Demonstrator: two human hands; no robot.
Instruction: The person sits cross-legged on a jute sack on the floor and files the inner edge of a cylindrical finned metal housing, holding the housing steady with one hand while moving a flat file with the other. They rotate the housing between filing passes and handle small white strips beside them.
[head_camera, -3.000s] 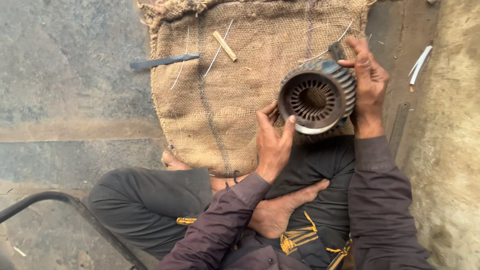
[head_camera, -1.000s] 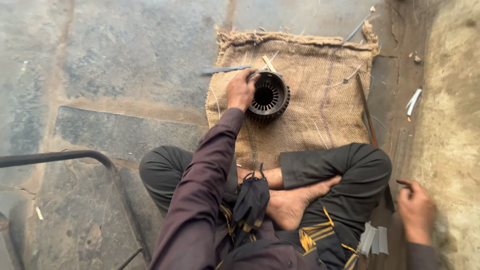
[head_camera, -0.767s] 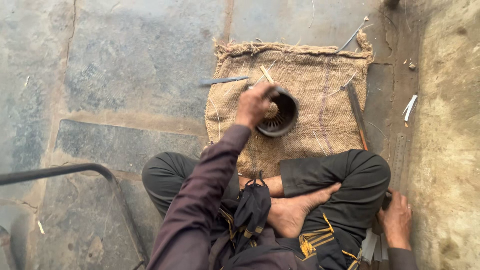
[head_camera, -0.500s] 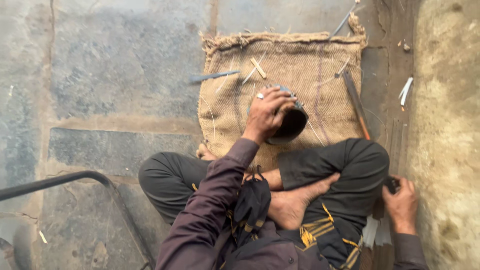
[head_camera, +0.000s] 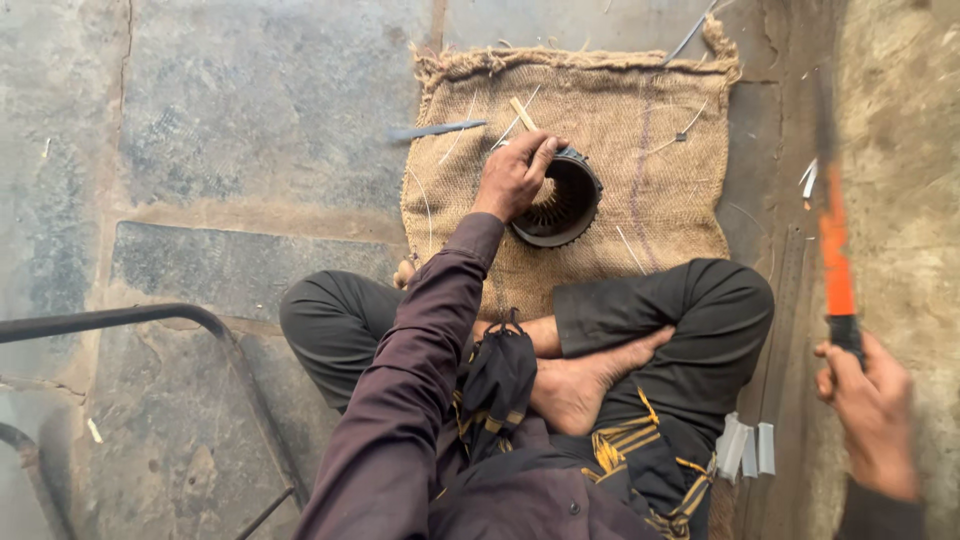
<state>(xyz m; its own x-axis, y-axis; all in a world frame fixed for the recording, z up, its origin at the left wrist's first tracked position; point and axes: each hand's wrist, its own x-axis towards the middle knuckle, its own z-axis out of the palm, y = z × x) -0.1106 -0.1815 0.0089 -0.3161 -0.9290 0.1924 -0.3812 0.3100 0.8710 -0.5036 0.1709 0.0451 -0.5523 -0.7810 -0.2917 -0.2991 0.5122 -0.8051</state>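
I sit cross-legged on a stone floor, facing a burlap sack (head_camera: 660, 120). A dark round motor stator (head_camera: 562, 205) with slotted inner teeth rests on the sack. My left hand (head_camera: 515, 175) grips its left rim and steadies it. At the right edge my right hand (head_camera: 870, 420) is raised, shut on the black handle of a long tool with an orange and dark blade (head_camera: 832, 240), blurred by motion. The tool stands well apart from the stator.
A thin metal strip (head_camera: 435, 130) and a small wooden stick (head_camera: 522, 112) lie at the sack's upper left. Folded white paper pieces (head_camera: 748, 448) sit by my right knee. A black metal tube frame (head_camera: 130, 320) crosses the lower left. A rough wall runs along the right.
My right hand reached down beside my knee, picked up the long orange tool and lifted it. The left hand shifted its hold on the stator's rim, keeping it on the sack.
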